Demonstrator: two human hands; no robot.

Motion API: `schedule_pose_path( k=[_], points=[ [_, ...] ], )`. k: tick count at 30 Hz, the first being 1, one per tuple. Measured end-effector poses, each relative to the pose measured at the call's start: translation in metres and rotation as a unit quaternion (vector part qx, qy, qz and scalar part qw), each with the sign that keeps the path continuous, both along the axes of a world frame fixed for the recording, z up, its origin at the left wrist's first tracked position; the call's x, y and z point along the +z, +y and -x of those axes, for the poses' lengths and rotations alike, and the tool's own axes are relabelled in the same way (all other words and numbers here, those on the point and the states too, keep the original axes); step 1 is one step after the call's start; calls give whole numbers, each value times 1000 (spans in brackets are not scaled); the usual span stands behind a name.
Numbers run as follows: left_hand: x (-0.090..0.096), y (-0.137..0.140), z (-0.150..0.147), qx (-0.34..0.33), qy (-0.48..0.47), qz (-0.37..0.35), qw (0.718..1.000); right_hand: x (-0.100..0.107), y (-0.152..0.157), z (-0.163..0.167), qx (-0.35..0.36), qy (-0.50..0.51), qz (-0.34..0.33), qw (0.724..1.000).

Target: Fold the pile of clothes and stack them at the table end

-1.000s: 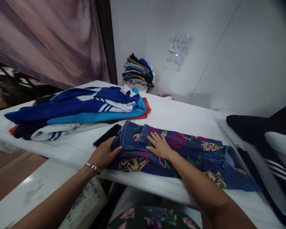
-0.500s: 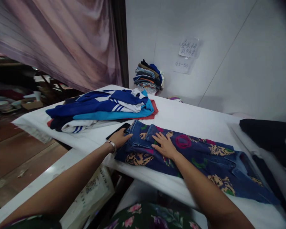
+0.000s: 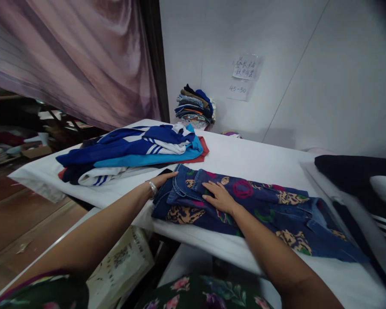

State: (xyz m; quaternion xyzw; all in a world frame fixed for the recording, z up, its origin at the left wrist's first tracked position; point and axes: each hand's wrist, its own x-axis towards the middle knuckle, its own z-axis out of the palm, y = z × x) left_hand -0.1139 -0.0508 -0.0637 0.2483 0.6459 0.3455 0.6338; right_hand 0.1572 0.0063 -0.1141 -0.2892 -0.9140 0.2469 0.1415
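A dark blue denim jacket [image 3: 266, 199], printed with tan animal figures and magenta and green marks, lies folded lengthwise along the table's front edge. At its left end is my left hand [image 3: 161, 179], with a silver bracelet at the wrist. That hand's thumb shows along the denim edge while the other fingers are mostly hidden beneath, closed on the fabric. My right hand [image 3: 219, 197] rests flat on the upper part of the jacket, fingers spread, below a pocket flap.
A loose pile of blue, white and red clothes [image 3: 138, 148] lies on the white table [image 3: 244, 159] to the left. Folded garments [image 3: 194, 105] are stacked by the wall. Black clothing [image 3: 350, 171] sits at right. A printed bag [image 3: 124, 262] hangs below the table edge.
My left hand's fingers have slid further under the jacket's left edge, and the thumb has moved up along it. My right hand stays flat. The view has shifted slightly.
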Motion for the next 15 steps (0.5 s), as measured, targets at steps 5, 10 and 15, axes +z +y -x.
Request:
schedule_pose_path(
  k=[5, 10, 15],
  points=[
    [5, 7, -4, -36, 0, -11, 999, 0, 0, 1, 3, 6, 9, 1000],
    [31, 21, -19, -76, 10, -129, 989, 2, 5, 4, -26, 65, 90, 993],
    [79, 55, -75, -145, 93, -188, 967, 23, 6, -5, -62, 293, 316, 900]
  ],
)
